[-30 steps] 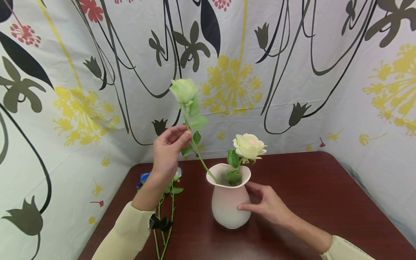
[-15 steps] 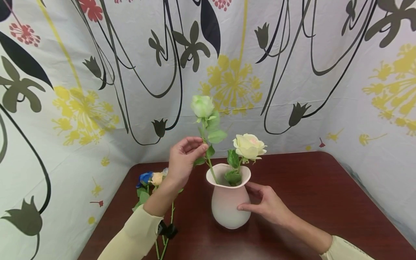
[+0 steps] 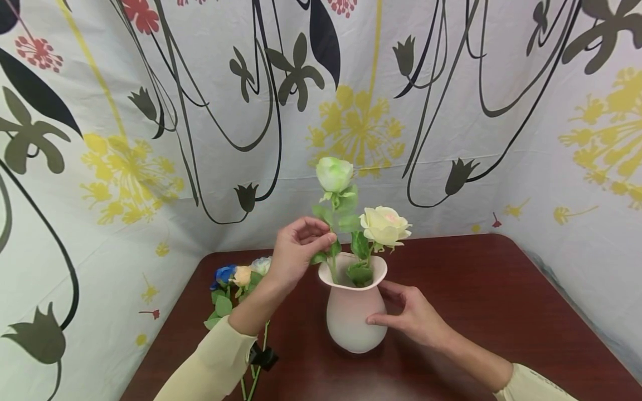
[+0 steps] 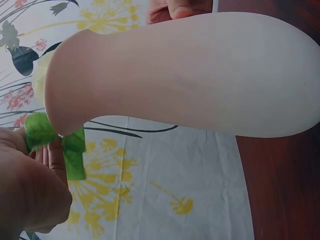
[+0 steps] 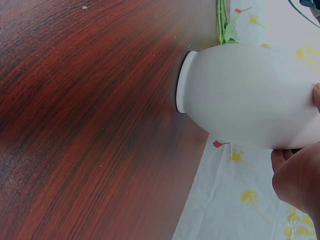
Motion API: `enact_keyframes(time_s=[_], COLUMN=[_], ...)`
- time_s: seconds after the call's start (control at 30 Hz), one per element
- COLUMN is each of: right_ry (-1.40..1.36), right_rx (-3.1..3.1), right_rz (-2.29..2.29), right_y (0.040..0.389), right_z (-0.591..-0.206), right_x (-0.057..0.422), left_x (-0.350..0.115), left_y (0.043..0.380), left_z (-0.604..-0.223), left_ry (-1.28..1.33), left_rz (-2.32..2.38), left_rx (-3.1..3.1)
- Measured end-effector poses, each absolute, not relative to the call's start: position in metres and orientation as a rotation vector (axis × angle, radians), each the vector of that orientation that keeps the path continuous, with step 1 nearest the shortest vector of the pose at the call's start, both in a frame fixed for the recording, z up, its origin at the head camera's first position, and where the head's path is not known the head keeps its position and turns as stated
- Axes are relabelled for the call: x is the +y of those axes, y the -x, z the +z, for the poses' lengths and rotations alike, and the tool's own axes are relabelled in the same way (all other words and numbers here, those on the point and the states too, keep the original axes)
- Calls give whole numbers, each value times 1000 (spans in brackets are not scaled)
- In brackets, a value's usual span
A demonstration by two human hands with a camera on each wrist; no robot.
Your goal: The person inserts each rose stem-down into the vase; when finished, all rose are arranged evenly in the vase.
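In the head view my left hand point(image 3: 303, 248) pinches the stem of a pale green rose point(image 3: 334, 175) between thumb and fingers, just above the vase rim. The lower end of that stem is inside the mouth of a pink-and-white vase point(image 3: 356, 320). A cream rose point(image 3: 385, 225) stands in the same vase, leaning right. My right hand point(image 3: 418, 314) grips the vase from the right, thumb in front and fingers behind. The left wrist view shows the vase side close up, with green leaves point(image 4: 75, 155) by the left hand's fingers.
On the table's left lie several more roses, among them a blue rose point(image 3: 225, 274) and a peach rose point(image 3: 243, 275), partly behind the left forearm. The dark red wooden table point(image 3: 466, 278) meets a flower-patterned cloth point(image 3: 431, 139) at the back and sides.
My left hand has moved right and down with the green rose, whose stem now stands nearly upright and deeper in the vase. The right hand and vase have stayed put.
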State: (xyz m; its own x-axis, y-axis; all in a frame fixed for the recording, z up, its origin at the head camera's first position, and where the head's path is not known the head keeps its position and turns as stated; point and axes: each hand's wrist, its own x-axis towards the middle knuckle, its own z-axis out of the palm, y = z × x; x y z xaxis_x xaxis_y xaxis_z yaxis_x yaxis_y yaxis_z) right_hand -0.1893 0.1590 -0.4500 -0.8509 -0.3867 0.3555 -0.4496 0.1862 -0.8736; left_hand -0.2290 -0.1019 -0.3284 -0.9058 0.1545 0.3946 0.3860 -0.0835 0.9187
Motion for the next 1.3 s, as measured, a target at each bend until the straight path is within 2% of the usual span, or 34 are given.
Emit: enact_keyframes(time_s=[0.63, 0.83, 1.3], right_ry=[-864, -850, -835], right_rx=[-2361, -2370, -2379], right_rz=[1768, 1759, 1767], right_y=[190, 189, 188], right_z=[-451, -449, -449], right_x=[159, 159, 158], left_x=[-99, -102, -103], left_y=[225, 219, 220], left_z=[-328, -328, -334], left_ry=[769, 722, 685], left_rz=[-1794, -1606, -1610], left_rx=[-2292, -2308, -2209])
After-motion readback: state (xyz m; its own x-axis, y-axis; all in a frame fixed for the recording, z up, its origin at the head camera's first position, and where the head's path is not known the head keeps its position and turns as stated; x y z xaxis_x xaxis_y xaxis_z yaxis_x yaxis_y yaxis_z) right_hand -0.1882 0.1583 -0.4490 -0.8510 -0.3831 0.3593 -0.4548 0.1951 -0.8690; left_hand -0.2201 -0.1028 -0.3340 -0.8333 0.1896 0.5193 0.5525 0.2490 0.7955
